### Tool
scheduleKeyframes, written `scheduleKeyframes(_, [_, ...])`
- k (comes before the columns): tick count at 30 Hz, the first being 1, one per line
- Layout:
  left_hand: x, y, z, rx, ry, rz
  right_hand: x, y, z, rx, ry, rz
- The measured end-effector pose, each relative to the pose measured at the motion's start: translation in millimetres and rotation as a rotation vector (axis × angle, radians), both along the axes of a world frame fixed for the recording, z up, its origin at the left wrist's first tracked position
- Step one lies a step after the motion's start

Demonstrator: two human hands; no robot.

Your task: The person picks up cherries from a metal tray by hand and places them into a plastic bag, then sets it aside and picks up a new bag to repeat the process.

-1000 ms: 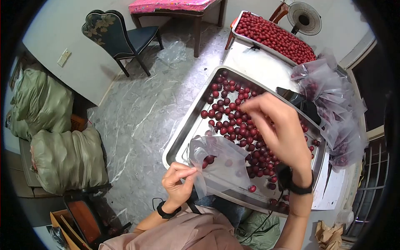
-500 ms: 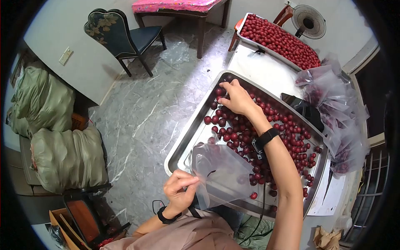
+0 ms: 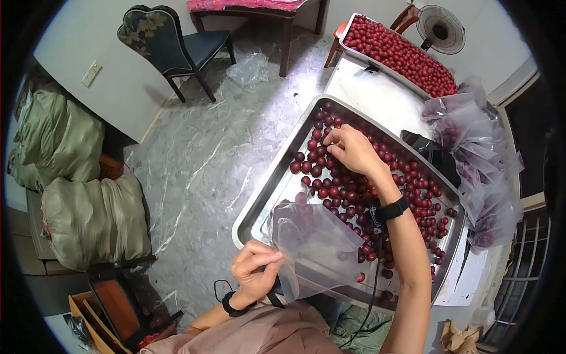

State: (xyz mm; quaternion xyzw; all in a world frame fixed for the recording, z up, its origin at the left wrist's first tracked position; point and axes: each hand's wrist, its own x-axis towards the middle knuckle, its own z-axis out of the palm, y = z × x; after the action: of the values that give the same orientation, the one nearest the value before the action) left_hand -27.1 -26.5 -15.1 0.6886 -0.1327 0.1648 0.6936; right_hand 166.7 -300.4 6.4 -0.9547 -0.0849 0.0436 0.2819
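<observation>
My left hand (image 3: 256,270) is closed, thumb and fingers pinching the edge of a clear plastic bag (image 3: 315,253). The bag hangs over the near left part of a metal tray (image 3: 250,221); some fruits show blurred through it. Dark red round fruits (image 3: 333,192), like small plums, lie loose across the tray. My right hand (image 3: 352,150) reaches in among them near the far left part, fingers curled down. Whatever is between those fingertips is hidden. A black band (image 3: 392,209) is on the right wrist, and another is on the left.
A second tray heaped with red fruits (image 3: 401,56) stands at the back right, near a fan (image 3: 440,29). Filled clear bags (image 3: 474,159) line the right side, beside a black item (image 3: 430,154). Green sacks (image 3: 97,221) and a chair (image 3: 177,50) are to the left.
My right hand has moved from the tray's far left corner toward its middle, nearer to me and to the right. My left hand stays pinched on the bag.
</observation>
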Motion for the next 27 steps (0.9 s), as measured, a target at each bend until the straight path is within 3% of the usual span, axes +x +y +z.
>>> scheduleKeyframes(6, [-1, 0, 0, 0.003, 0.01, 0.001, 4, -3, 6, -0.013, -0.096, -0.079])
scheduleKeyframes(8, [-1, 0, 0, 0.0, 0.016, 0.0, 11, -2, -4, 0.049, -0.221, 0.01])
scheduleKeyframes(12, [0, -1, 0, 0.015, 0.002, 0.01, 18, 12, -6, -0.11, -0.262, 0.05])
scheduleKeyframes(27, [1, 1, -7, 0.014, -0.069, -0.006, 27, 27, -13, -0.258, -0.169, 0.06])
